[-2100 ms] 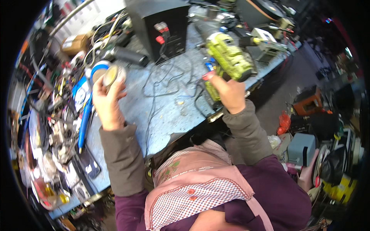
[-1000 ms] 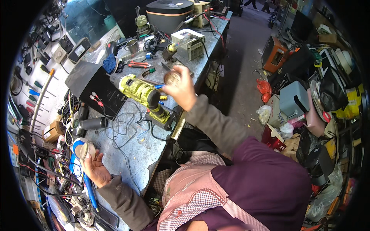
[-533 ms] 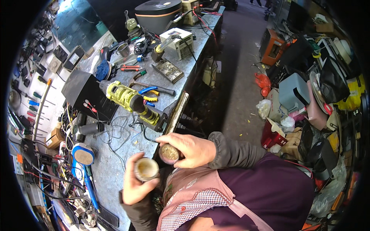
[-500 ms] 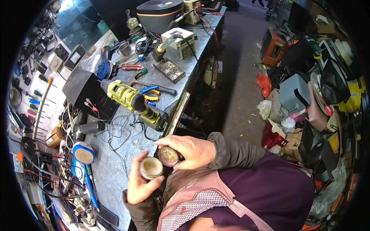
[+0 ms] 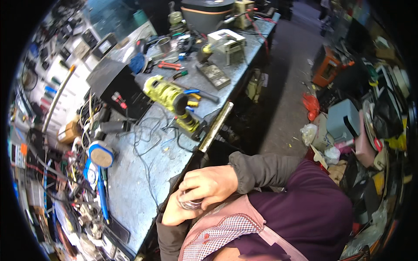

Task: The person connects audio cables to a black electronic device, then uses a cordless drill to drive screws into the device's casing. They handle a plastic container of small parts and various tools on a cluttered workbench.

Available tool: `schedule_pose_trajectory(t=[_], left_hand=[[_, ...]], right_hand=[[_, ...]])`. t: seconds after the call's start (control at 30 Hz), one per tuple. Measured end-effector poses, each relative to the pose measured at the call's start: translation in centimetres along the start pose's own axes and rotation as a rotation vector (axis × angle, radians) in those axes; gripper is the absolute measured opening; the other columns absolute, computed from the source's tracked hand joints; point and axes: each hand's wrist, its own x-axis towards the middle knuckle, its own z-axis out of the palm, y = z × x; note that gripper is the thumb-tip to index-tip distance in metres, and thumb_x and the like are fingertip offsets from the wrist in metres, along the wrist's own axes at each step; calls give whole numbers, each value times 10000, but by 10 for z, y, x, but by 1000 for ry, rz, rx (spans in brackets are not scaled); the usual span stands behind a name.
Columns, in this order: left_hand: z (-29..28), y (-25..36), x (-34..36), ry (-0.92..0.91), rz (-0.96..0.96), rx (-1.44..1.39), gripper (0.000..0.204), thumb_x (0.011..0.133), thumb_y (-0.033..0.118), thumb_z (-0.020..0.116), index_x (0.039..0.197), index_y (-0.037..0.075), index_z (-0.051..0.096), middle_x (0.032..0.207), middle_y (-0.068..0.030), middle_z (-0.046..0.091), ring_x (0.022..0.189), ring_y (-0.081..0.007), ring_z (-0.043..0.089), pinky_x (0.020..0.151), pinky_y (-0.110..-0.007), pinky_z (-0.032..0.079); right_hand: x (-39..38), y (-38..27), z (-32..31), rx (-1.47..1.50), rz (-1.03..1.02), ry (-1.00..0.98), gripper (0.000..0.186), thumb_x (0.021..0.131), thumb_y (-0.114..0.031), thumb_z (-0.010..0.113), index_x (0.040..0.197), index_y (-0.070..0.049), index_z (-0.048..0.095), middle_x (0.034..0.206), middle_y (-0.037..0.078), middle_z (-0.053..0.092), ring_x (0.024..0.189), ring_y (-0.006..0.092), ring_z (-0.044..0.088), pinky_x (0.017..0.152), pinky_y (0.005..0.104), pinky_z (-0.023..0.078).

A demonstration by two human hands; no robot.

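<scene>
Close to my apron, over the near edge of the workbench, both hands meet around a small round tin. From below and to the left, my left hand is wrapped round the tin. My right hand lies over its top with fingers curled down, gripping the round lid, which is mostly covered by those fingers. Only part of the tin's dark, shiny side shows between the hands. Whether the lid sits fully on the tin is hidden.
A yellow-green cordless drill lies on the bench, next to thin black cables. Behind it are red-handled pliers and a metal tray. A blue-rimmed round tool and clutter fill the left. Bags and boxes pile up right.
The open tin and its lid, held side by side before, are now brought together, the right hand over the left. Both hands sit lower, nearer my apron. The view has shifted.
</scene>
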Motion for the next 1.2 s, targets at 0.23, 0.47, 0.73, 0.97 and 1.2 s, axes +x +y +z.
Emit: schedule_pose_trajectory(t=[0.23,0.47,0.73,0.97,1.2], left_hand=[[0,-4,20,-194,335,151,607,705,64,861,1289,-4,711,1139,-77,749,1046,-143,678,902,-333,582],[31,-24,8,396,435,123,630,703,186,927,1231,-4,642,1118,-153,745,1026,-234,722,897,-394,585],[0,-26,-13,95,231,40,618,691,145,947,1211,9,641,1092,-89,734,982,-161,675,873,-361,588],[32,-21,-7,777,315,347,607,764,257,920,1160,-48,576,1025,-260,740,961,-397,761,820,-453,596],[2,-6,-38,343,320,371,676,733,289,976,1224,1,611,1131,-150,731,1049,-205,693,905,-388,572]], right_hand=[[27,-16,-20,-330,22,-183,640,820,-503,869,1302,-102,743,1075,98,676,849,282,645,755,433,502],[28,-3,9,-410,203,-103,613,925,-574,750,1185,-22,684,852,138,624,710,358,649,624,460,508],[50,7,18,-398,-28,-174,777,825,-641,794,1286,-28,670,827,112,591,682,326,599,627,462,457],[43,19,37,-271,292,-29,607,964,-584,704,1188,-22,665,907,181,700,736,385,711,655,464,566],[57,17,21,-306,-52,-141,705,933,-667,724,1195,-15,668,876,155,688,733,357,709,640,458,547]])
